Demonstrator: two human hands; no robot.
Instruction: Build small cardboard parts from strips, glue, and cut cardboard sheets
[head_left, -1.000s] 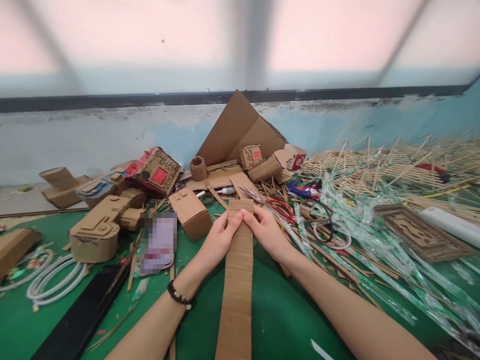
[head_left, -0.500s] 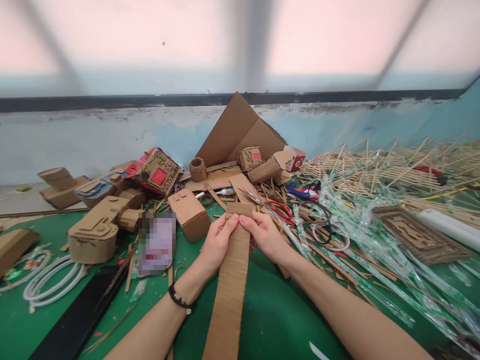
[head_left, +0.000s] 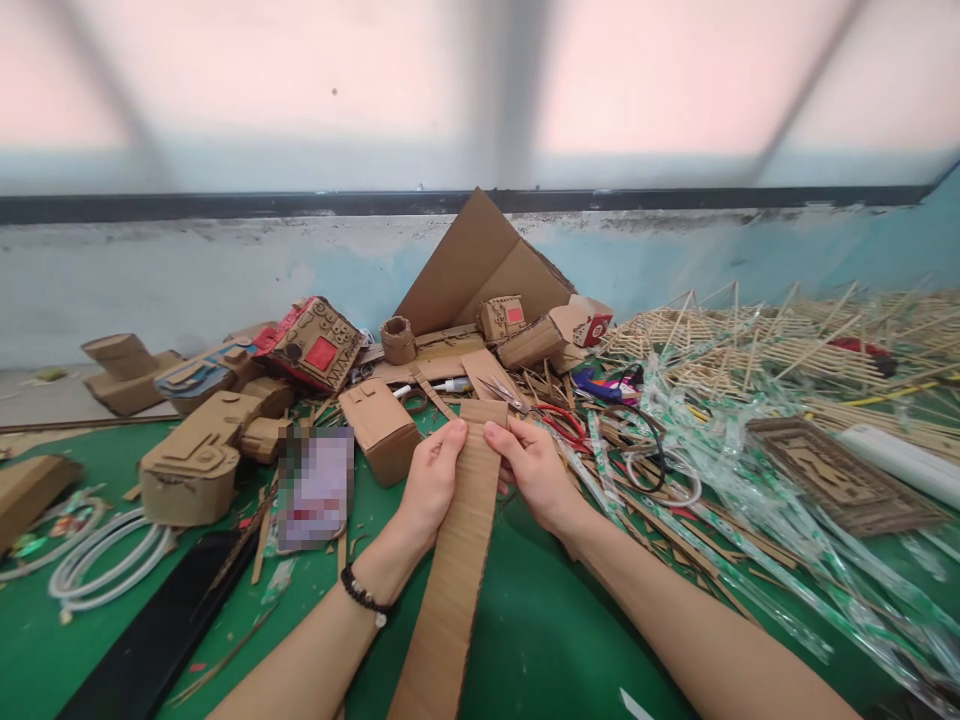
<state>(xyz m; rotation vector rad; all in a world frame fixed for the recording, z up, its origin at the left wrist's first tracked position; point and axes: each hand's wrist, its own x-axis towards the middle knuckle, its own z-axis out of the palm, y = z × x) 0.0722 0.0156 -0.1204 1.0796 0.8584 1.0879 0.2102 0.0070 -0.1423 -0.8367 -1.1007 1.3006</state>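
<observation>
A long brown cardboard strip [head_left: 457,560] runs from the bottom edge up to the middle of the view. My left hand [head_left: 435,475] pinches its left edge near the far end, thumb on top. On the opposite edge my right hand [head_left: 534,470] grips the strip the same way, its fingers curled underneath and mostly hidden. The strip's far end sticks out a little past both thumbs, with a faint crease across it. Just beyond lie scissors [head_left: 559,422] with red handles, their blades open. A small cardboard box [head_left: 380,432] sits left of the strip's end.
Cardboard camera models [head_left: 191,460] and a phone-like purple item [head_left: 319,490], partly pixelated, lie at left. White tubing [head_left: 105,560] is coiled near a black strip [head_left: 157,630]. Plastic wrapping [head_left: 750,500] and wooden stick frames [head_left: 735,330] crowd the right. A folded cardboard sheet [head_left: 480,265] leans on the wall.
My thumbs have moved apart, from the middle of the strip toward its two edges. The strip's near end has swung slightly left, and its far end looks flatter.
</observation>
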